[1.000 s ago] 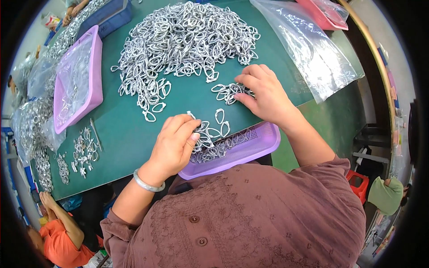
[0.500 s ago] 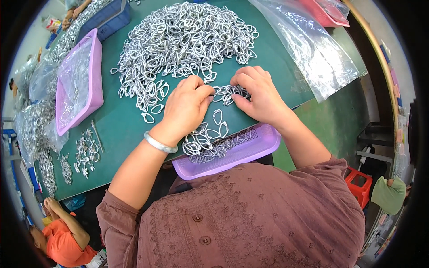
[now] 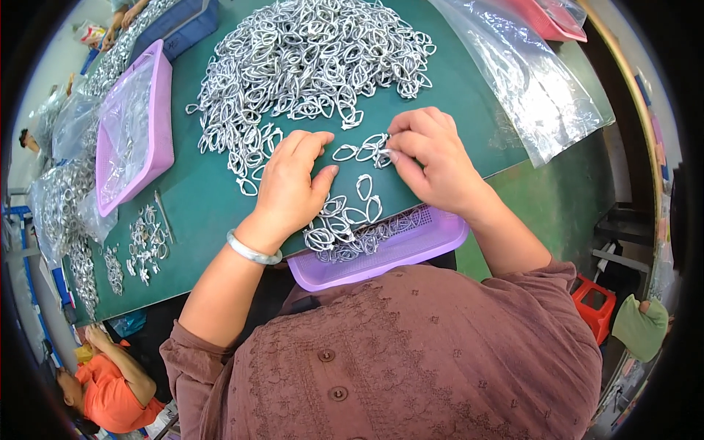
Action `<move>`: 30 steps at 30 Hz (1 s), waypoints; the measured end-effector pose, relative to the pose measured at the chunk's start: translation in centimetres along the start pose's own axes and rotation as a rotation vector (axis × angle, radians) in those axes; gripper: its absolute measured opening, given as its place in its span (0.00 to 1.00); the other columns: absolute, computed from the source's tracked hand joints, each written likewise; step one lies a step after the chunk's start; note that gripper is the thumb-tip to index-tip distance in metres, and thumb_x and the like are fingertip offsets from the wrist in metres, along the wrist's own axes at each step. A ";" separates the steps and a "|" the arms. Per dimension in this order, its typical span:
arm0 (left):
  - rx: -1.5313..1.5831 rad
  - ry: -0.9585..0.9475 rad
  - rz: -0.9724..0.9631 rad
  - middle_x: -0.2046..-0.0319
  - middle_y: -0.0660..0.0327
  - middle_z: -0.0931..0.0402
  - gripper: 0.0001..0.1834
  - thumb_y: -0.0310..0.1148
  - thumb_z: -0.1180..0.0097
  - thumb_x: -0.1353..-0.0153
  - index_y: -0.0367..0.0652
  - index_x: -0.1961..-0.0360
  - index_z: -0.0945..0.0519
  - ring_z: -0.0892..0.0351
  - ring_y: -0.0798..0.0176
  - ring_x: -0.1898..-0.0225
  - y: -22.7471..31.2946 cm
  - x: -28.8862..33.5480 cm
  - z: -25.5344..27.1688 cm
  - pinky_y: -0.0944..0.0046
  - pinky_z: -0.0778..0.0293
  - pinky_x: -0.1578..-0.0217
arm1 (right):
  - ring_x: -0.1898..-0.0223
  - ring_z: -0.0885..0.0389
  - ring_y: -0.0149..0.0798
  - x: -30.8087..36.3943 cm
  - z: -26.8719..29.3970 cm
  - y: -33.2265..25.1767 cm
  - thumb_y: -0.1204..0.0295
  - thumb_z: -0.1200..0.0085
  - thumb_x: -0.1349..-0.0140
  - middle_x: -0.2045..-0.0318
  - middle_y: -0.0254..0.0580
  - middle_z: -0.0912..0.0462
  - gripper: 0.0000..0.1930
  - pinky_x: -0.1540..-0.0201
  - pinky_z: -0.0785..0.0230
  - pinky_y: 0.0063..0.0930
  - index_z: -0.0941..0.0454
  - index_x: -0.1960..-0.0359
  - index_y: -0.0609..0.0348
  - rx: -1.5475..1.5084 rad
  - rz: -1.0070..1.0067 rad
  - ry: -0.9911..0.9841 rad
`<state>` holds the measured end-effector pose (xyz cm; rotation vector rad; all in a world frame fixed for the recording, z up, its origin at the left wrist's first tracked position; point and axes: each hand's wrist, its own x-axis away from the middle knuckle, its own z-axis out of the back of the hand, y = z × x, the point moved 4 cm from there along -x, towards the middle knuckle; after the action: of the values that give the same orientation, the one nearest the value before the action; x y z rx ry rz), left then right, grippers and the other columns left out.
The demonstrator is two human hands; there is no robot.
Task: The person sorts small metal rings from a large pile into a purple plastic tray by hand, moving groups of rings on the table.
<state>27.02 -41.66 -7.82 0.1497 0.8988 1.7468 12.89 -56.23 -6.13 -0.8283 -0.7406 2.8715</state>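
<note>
My left hand (image 3: 295, 182), a pale bangle (image 3: 253, 251) on its wrist, rests on the green table with thumb and fingers apart and nothing between them. Opposite it, my right hand (image 3: 438, 160) pinches a silver-grey oval loop (image 3: 386, 152) at its fingertips; its fingers partly cover that loop. A few more loops (image 3: 356, 152) lie on the table between the hands. Nearer to me, a small cluster of loops (image 3: 330, 224) sits at the table edge beside my left hand. Below the edge, a purple basket (image 3: 433, 246) holds more loops.
A large heap of loops (image 3: 315, 62) covers the far middle of the table (image 3: 213, 220). Clear plastic bags (image 3: 535, 81) lie at the right. A second purple basket (image 3: 161, 139), a blue crate (image 3: 183, 33) and small metal parts (image 3: 147, 242) are at the left. Co-workers sit beyond.
My left hand has drawn back leftward from the loops between the hands, its fingers now apart. Fewer loops lie there, and my right hand has closed at their right end.
</note>
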 end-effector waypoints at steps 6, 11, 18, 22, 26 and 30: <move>-0.077 -0.065 -0.026 0.67 0.57 0.28 0.17 0.23 0.37 0.49 0.40 0.55 0.20 0.25 0.56 0.64 0.7 -0.4 0.0 0.61 0.28 0.62 | 0.52 0.29 0.45 0.8 -0.2 -1.7 0.74 0.40 0.52 0.59 0.38 0.24 0.05 0.48 0.40 0.43 0.21 0.72 0.57 0.063 0.110 -0.169; -0.089 -0.093 -0.001 0.68 0.58 0.29 0.10 0.23 0.37 0.48 0.39 0.63 0.20 0.26 0.54 0.64 0.7 -0.6 -0.3 0.59 0.28 0.62 | 0.51 0.30 0.46 0.5 -0.4 -1.7 0.71 0.36 0.53 0.57 0.39 0.25 0.10 0.47 0.41 0.44 0.19 0.68 0.55 0.054 0.053 -0.151; -0.075 -0.103 0.038 0.68 0.56 0.28 0.09 0.21 0.39 0.48 0.38 0.64 0.21 0.25 0.53 0.64 0.3 -0.5 -0.5 0.59 0.28 0.62 | 0.53 0.30 0.43 -1.7 -2.5 -1.0 0.67 0.35 0.51 0.60 0.36 0.25 0.10 0.49 0.40 0.41 0.18 0.69 0.55 0.099 0.072 -0.047; -0.051 -0.061 0.019 0.68 0.56 0.27 0.09 0.20 0.40 0.47 0.36 0.62 0.20 0.25 0.53 0.64 0.2 0.0 0.0 0.59 0.28 0.62 | 0.52 0.30 0.43 -2.1 -3.5 -1.0 0.72 0.36 0.51 0.58 0.34 0.24 0.08 0.47 0.40 0.40 0.17 0.68 0.56 0.120 0.086 -0.167; 0.024 -0.083 0.076 0.67 0.58 0.26 0.11 0.21 0.42 0.42 0.36 0.57 0.19 0.25 0.58 0.65 0.3 0.3 0.6 0.62 0.28 0.62 | 0.56 0.28 0.41 -2.4 -3.0 -1.2 0.72 0.37 0.50 0.63 0.34 0.24 0.06 0.49 0.40 0.39 0.19 0.70 0.55 0.009 0.122 -0.028; 0.403 -0.090 0.343 0.63 0.63 0.21 0.10 0.26 0.46 0.34 0.36 0.54 0.20 0.23 0.69 0.63 0.0 0.9 0.8 0.69 0.27 0.60 | 0.60 0.27 0.42 -2.8 -2.0 -2.7 0.74 0.38 0.52 0.66 0.34 0.24 0.07 0.53 0.37 0.38 0.22 0.70 0.54 -0.017 0.280 0.169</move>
<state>27.10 -40.44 -7.52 0.6754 1.2036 1.8300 16.14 -53.48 -4.99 -1.2513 -0.6788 2.9817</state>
